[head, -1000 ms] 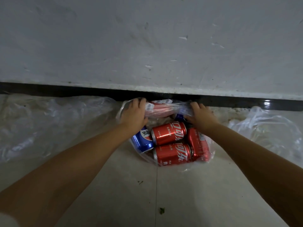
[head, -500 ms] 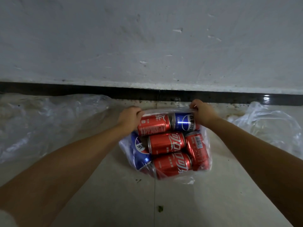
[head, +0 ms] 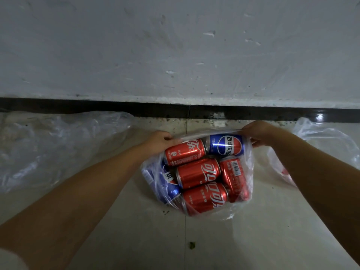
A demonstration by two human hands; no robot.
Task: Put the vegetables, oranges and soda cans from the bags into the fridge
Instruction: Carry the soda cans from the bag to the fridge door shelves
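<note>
- Clear bag (head: pixel 244 166) of soda cans (head: pixel 198 173) sits on the floor near the black skirting (head: pixel 97 108).
- Left hand (head: pixel 158 140) and right hand (head: pixel 257 132) pinch its rim closed-fingered.
- Heavy load, thin slippery film: probably support underneath.

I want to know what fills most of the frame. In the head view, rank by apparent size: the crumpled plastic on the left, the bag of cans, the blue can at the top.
1. Crumpled plastic, largest.
2. Bag of cans.
3. Blue can, smallest.
</note>
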